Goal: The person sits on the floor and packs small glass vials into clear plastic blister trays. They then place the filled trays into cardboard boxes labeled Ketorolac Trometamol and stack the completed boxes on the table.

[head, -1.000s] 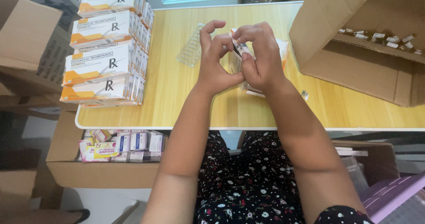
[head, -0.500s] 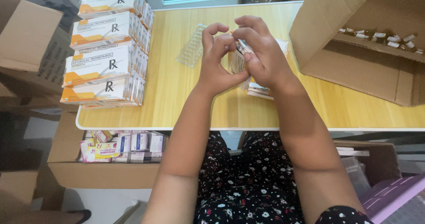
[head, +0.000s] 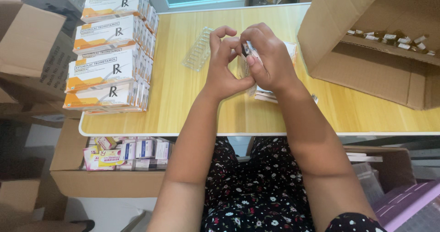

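Both hands meet above the middle of the yellow wooden table [head: 183,103]. My right hand [head: 268,60] is closed around a small white medicine carton with a folded leaflet [head: 248,49]. My left hand [head: 224,65] pinches the same carton from the left with thumb and forefinger. Under my hands lie flat white cartons [head: 265,94]. A clear plastic ampoule tray [head: 198,49] lies on the table just left of my left hand.
Rows of white and orange medicine boxes [head: 107,71] are stacked at the table's left end. A big open cardboard box [head: 366,62] with small ampoules [head: 389,37] lies at the right. A cardboard box of small packets [head: 128,152] stands on the floor at the left.
Both hands stay together over the table, and the fingers shifted slightly around the small carton.
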